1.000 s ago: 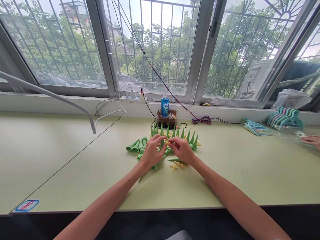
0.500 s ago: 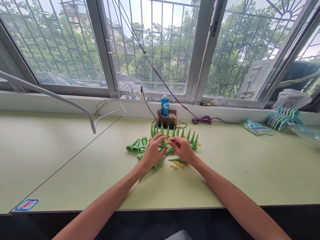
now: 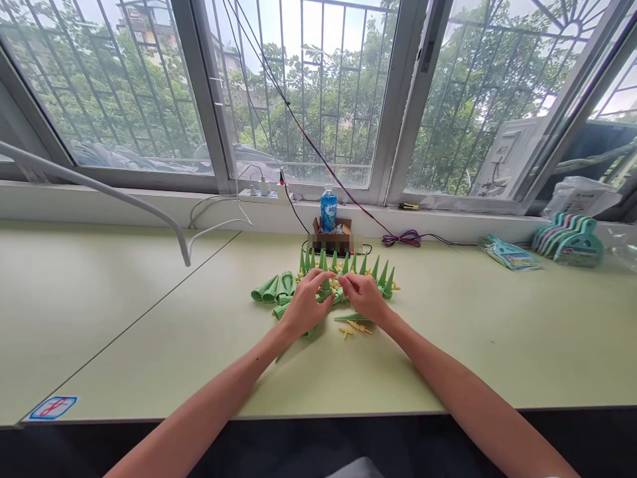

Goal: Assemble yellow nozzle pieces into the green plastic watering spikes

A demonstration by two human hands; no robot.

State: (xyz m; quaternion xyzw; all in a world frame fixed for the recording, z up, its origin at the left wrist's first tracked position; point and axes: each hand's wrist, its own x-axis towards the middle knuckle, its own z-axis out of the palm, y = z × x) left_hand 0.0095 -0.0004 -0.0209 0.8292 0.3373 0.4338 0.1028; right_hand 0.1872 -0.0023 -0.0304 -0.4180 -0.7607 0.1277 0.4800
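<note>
Hands meet at twelve o'clock on the table [image 3: 149, 345]: left hand [image 3: 302, 307] pinches an upright green cone [image 3: 324, 287]; right hand [image 3: 365, 297] closes on, seemingly, a yellow piece. Steady the cone's base.

Upright green cones [image 3: 378, 273] and a cardboard box [image 3: 332, 234] block the far side; lying cones [image 3: 273, 289] obstruct the left. Bare table [image 3: 478, 345] right of the cluster permits passage.

One bottle [image 3: 328, 210], one cardboard box [image 3: 332, 236] and two hands showed; the green cones [image 3: 383, 275] were too crowded to count.
</note>
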